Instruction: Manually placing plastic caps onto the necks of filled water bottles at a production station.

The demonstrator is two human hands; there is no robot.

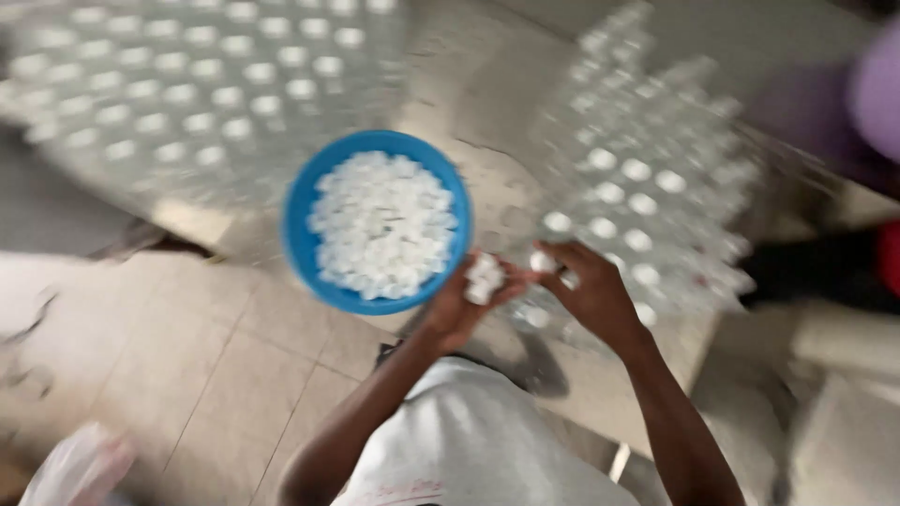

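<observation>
A blue bowl (302, 225) full of small white caps stands on the floor in front of me. My left hand (461, 305) is just right of the bowl, closed around a bunch of white caps (485, 278). Beside it, my right hand (592, 290) pinches a single white cap (543, 260) over a block of clear bottles (647, 178) with white tops. The frame is motion-blurred.
A second large block of clear bottles (187, 84) fills the upper left. Pale floor tiles (206, 375) lie at the lower left, with a plastic bag (75, 468) in the corner. A purple shape (872, 94) shows at the right edge.
</observation>
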